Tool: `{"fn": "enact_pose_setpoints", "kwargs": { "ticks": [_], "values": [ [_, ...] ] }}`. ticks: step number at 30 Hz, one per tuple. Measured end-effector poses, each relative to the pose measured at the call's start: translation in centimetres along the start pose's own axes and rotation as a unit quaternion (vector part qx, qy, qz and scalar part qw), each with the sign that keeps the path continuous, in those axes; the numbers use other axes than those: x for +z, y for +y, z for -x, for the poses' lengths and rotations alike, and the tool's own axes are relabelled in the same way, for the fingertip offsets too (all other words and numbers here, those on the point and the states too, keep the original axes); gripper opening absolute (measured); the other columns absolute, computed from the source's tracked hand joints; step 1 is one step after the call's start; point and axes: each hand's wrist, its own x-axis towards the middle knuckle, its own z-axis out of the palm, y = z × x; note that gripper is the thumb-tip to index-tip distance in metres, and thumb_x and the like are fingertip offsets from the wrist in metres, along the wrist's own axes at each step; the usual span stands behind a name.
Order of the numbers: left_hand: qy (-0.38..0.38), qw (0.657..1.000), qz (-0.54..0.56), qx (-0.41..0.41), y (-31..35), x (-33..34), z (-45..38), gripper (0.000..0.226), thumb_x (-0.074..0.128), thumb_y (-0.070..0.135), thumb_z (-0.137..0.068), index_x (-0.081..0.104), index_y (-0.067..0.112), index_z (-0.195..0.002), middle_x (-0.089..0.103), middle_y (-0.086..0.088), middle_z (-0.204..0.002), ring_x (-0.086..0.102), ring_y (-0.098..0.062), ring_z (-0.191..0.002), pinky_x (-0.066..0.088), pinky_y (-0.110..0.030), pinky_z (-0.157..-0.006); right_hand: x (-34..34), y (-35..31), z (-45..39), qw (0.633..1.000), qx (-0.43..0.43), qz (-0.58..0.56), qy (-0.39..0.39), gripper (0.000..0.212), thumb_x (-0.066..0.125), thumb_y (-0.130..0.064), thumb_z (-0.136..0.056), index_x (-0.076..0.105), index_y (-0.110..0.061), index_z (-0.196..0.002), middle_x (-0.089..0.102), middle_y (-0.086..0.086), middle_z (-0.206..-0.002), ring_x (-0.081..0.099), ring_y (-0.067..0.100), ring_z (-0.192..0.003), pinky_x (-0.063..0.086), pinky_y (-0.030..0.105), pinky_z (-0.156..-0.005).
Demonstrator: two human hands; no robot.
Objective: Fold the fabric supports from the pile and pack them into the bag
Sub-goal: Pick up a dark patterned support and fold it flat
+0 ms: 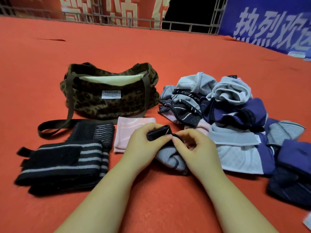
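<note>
While both hands, left hand (148,142) and right hand (193,145), pinch closed the grey-black support (168,157), a loosened grip could let its fold spring open.

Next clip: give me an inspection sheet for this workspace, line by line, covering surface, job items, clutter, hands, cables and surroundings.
Surface: red carpet, mostly flat with a few wrinkles.
Job's things: leopard-print bag open, pale lining showing, strap trailing on the carpet; unfolded pile of grey, purple and black supports to the right; folded pink support and two black striped supports laid in front of the bag; grey and black support being folded.
Clutter: small pale object at the bottom-right edge, cannot tell what.
Grippers: left hand and right hand both pinch the support's dark edge.
Cables: nothing seen.
Surroundings: metal railing, red banner, blue banner.
</note>
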Motion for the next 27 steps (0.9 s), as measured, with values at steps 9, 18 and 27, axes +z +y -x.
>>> {"fn": "enact_pose_setpoints", "kwargs": {
  "ticks": [9,18,27],
  "values": [
    [0.127,0.985,0.116,-0.019,0.7,-0.5,-0.6,0.009,0.065,0.007,-0.085,0.069,0.007,-0.093,0.066,0.009,-0.075,0.059,0.003,-0.070,0.043,-0.007,-0.063,-0.2,-0.1,0.0,0.996,-0.045,-0.014,0.081,0.016,0.061,-0.031,-0.083,0.060,-0.024,-0.070,0.063,-0.009,-0.069,0.055,0.005,-0.067,0.040,0.013,-0.060],
    [0.208,0.934,0.275,-0.092,1.3,-0.7,-0.8,0.004,0.064,0.013,-0.088,0.067,0.012,-0.086,0.069,-0.005,-0.089,0.066,-0.016,-0.080,0.055,-0.031,-0.076,-0.8,0.1,-0.2,0.982,-0.063,-0.027,0.174,0.021,0.053,-0.037,-0.086,0.054,-0.022,-0.071,0.057,-0.007,-0.068,0.050,0.006,-0.063,0.037,0.014,-0.061],
    [0.288,0.895,0.328,-0.090,0.7,-1.5,-1.2,0.012,0.063,0.012,-0.089,0.064,0.005,-0.099,0.067,-0.006,-0.091,0.064,-0.016,-0.085,0.054,-0.030,-0.082,-1.7,0.5,-0.7,0.968,-0.079,-0.025,0.236,0.024,0.050,-0.037,-0.087,0.054,-0.016,-0.075,0.053,-0.003,-0.070,0.046,0.009,-0.066,0.036,0.011,-0.064]
  ]
}}
